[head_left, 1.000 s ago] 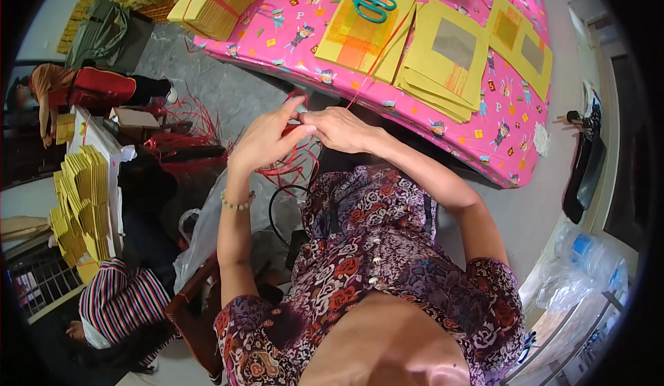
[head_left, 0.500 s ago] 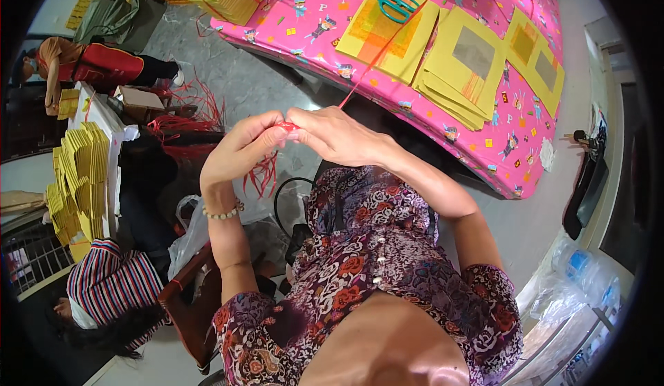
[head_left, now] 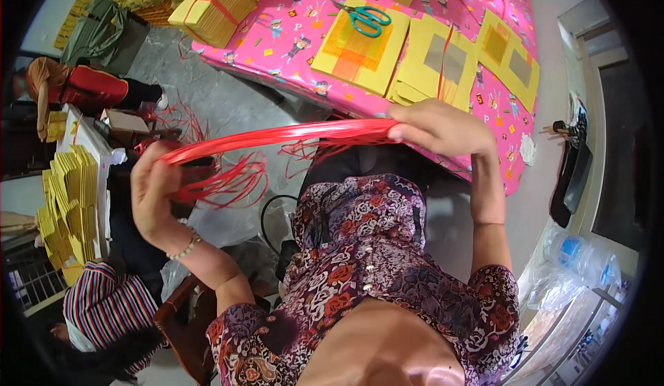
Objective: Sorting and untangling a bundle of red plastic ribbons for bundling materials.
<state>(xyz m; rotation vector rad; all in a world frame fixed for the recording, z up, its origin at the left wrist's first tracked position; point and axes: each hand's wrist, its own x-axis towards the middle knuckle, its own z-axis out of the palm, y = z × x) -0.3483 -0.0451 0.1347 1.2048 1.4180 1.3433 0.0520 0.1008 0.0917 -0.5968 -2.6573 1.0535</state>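
Observation:
A thick bundle of red plastic strands [head_left: 283, 133] stretches across in front of me, bowed slightly upward. Its left end is gripped by my left hand [head_left: 153, 191], whose fingers are somewhat blurred. My right hand [head_left: 446, 129] pinches the other end between thumb and fingers, just before the table's near edge. Loose red strand ends [head_left: 232, 182] dangle beneath the bundle near my left hand. A single red strand [head_left: 446, 57] runs over the yellow sheets beyond my right hand. Teal-handled scissors [head_left: 366, 21] lie on a yellow sheet [head_left: 387, 71] with an orange patch.
The pink patterned table [head_left: 277, 50] carries yellow sheets [head_left: 453, 37] and a strapped yellow stack [head_left: 214, 12]. At left, two people [head_left: 114, 299] work by a white table with yellow stacks [head_left: 72, 199]. A wooden chair [head_left: 183, 331] stands at my left, clear plastic packs [head_left: 577, 265] at right.
My hands were together at a red strand; now they are wide apart with the bundle stretched between them. The left moved left and down, the right moved right. The view shifted slightly.

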